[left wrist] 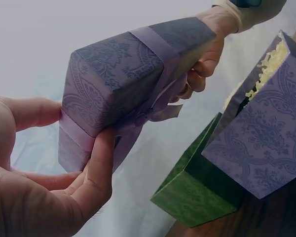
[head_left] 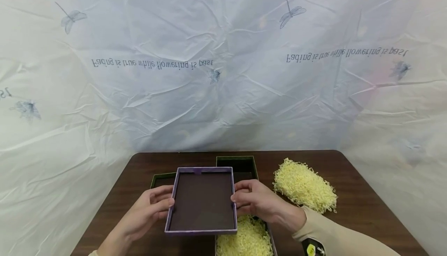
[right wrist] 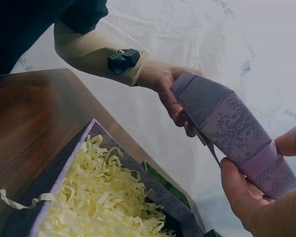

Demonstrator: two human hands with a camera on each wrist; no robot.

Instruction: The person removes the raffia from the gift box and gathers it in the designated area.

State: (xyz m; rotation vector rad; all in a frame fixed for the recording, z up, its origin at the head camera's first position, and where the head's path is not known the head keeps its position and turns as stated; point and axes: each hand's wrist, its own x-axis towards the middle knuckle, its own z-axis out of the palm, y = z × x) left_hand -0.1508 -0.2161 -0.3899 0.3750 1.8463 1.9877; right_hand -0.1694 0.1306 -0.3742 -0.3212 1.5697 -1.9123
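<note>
A purple patterned box lid is held up above the table between both hands, its dark hollow inside facing the head camera. My left hand grips its left side, thumb on the rim and fingers behind. On the opposite side, my right hand pinches the edge the same way. Lilac ribbon runs around the lid, with a bow on its outer face in the left wrist view. Below and to the right stands a purple box, its opening filled with pale yellow shredded paper. The lid hides part of that box in the head view.
A green box stands behind the lid, and another green edge shows at its left. A loose heap of yellow shredded paper lies on the brown table at the right. White printed sheeting hangs around the table.
</note>
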